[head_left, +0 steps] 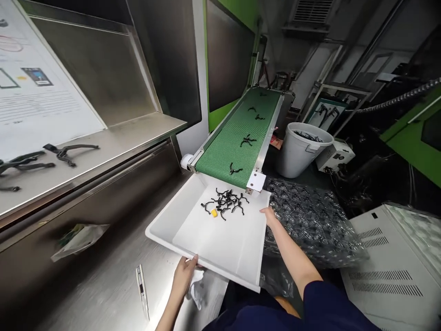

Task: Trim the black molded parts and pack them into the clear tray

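Observation:
A white plastic tray (179,216) sits under the end of a green conveyor belt (223,151). A pile of small black plastic parts (227,202) and one yellow piece (214,213) lie in it. My left hand (185,272) grips the tray's near edge, fingers curled over the rim, with a white cloth or glove (198,287) beneath the palm. My right hand (269,216) holds the tray's right edge, its fingers closed on the rim. More black parts (247,140) ride on the belt.
A steel bench (86,280) lies at left with a metal tool (142,287) and a plastic bag (77,239). Black parts (69,151) rest on the upper shelf. A grey bucket (299,151), bubble-like packaging trays (310,220) and a white cabinet (389,266) stand at right.

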A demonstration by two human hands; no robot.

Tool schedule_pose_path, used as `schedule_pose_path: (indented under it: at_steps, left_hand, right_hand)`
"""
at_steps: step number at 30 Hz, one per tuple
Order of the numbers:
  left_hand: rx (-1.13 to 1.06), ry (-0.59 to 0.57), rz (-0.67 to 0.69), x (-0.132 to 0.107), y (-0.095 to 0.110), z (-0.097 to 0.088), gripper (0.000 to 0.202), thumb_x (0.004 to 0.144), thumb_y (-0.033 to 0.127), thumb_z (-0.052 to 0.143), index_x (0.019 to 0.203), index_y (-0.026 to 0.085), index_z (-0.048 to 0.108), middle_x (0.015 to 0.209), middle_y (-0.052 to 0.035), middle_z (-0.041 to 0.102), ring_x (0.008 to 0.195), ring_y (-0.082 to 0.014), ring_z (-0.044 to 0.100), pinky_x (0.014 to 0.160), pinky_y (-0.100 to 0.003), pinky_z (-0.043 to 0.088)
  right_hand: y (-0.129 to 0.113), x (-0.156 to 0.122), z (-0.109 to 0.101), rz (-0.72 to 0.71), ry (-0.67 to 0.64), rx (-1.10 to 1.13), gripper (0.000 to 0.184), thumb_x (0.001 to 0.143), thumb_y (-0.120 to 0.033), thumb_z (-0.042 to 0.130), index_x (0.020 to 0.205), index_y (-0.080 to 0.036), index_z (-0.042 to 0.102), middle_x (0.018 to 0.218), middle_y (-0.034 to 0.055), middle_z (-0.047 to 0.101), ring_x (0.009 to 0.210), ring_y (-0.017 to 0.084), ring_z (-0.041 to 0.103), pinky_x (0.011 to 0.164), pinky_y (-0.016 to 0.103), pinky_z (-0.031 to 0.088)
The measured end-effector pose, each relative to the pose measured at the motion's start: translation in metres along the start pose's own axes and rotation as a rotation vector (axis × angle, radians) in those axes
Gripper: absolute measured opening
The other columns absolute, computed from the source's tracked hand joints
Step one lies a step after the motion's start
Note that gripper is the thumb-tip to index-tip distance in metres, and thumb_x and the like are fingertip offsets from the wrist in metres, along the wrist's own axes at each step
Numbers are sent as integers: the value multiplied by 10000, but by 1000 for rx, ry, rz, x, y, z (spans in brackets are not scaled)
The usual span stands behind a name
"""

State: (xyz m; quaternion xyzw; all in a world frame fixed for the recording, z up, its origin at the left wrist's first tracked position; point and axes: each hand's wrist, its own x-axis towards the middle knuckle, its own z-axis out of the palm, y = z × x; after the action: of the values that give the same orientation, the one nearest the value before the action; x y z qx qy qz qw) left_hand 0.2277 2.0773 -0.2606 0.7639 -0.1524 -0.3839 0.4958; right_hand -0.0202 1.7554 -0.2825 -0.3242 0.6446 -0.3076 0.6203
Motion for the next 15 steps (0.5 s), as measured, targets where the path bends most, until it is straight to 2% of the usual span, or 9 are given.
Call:
schedule_pose_path:
  at_steps: [4,6,8,12,15]
  left_hand:
    - [-23,-80,-5,-7,1,1,609,582,756,698,778,198,553,631,-76,691,532,-240,636,482,-325,487]
    - [3,-90,-14,-11,3,1,640,591,777,680,815,192,552,666,-78,707,520,-210,610,492,-310,471]
    - [34,-93,-25,-16,3,1,664,603,806,654,830,191,548,677,-72,707,522,-195,596,500,-301,462]
    - [40,-99,-54,-30,2,1,730,617,859,613,870,176,578,648,-45,675,485,-180,556,474,-290,424]
    - [-21,-135,-85,-39,1,4,793,579,865,651,920,150,624,630,-29,660,462,-157,511,460,-270,383]
  right_hand:
    - [-5,3,-2,4,-60,30,313,979,-356,641,1205,-140,623,1166,83,654,974,202,669,828,381,598]
    - [-4,5,-13,-4,-61,48,310,981,-354,639,1210,-146,620,1170,82,653,980,200,668,834,387,598]
    - [3,4,-32,-28,-25,56,315,981,-351,639,1223,-151,613,1184,83,647,990,202,664,842,391,596]
    - [38,-25,-82,-93,101,2,313,988,-347,626,1237,-159,601,1202,84,635,995,199,656,844,385,590]
    - [81,-63,-104,-102,96,-81,306,982,-376,632,1180,-144,625,1114,72,667,928,185,669,821,376,588]
